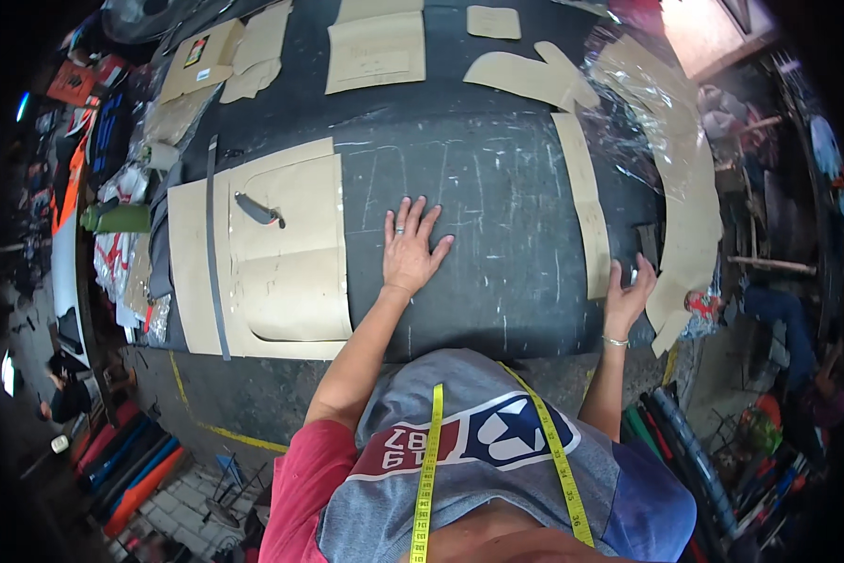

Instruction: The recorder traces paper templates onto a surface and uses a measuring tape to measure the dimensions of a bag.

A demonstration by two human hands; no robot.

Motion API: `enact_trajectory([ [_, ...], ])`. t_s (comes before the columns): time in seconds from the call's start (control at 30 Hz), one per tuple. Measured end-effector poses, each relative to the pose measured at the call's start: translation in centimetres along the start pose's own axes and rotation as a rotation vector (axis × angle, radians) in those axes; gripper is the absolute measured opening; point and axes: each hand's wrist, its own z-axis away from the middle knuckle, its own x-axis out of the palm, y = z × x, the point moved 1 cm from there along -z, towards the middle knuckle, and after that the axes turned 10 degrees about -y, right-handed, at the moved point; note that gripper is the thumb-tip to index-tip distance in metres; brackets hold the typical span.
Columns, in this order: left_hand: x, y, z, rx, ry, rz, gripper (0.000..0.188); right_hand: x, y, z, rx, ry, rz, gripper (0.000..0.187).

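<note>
My left hand (412,249) lies flat on a dark sheet of material (469,281) marked with pale lines, its fingers spread and a ring on one of them. On the right, my right hand (630,296) rests beside the lower end of a long narrow cardboard strip (583,202). Its fingers are partly curled, with a small pale thing among them that I cannot make out. To the left of my left hand lies a large cardboard pattern piece (300,253). A dark-handled folded tool (258,208), perhaps a knife, and a long metal ruler (215,253) lie on the cardboard there.
More cardboard pieces (377,56) lie along the far side, with a curved one (525,77) at the far right. A long curved cardboard piece (689,178) and clear plastic (619,103) border the right. A green bottle (117,219) is at the left edge. A yellow tape measure (428,479) hangs round my neck.
</note>
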Motion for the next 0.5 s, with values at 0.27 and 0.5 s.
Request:
enact_trajectory([
  [0.27,0.2,-0.6,1.0,-0.001,-0.006,0.058,0.06,13.8,-15.2,-9.6,-0.149,-0.493,-0.611,0.017],
  [0.5,-0.1,0.4,0.9,-0.008,-0.042,0.049,0.061,28.3,-25.9,-18.6,-0.439,-0.506,-0.704,0.014],
])
